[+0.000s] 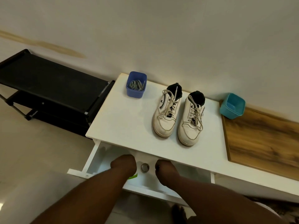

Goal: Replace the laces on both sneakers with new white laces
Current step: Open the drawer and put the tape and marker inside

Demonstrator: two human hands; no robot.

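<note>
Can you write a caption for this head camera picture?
Both hands reach into the open white drawer below two laced white sneakers.

Two sneakers (178, 114) — two tubs (136, 84), one drawer (113, 160), two hands (124, 164).

Fingers of both hands (124, 164) hidden

Two off-white sneakers (178, 117) — black-lined, dark-stitched — are sitting on a white table (123, 120). A blue tub (136, 84) is holding grey laces (135, 85); a teal bowl (232, 105) is resting on a brown wood-grain board (262, 139) — a black rack (48, 83) is standing alongside.
</note>
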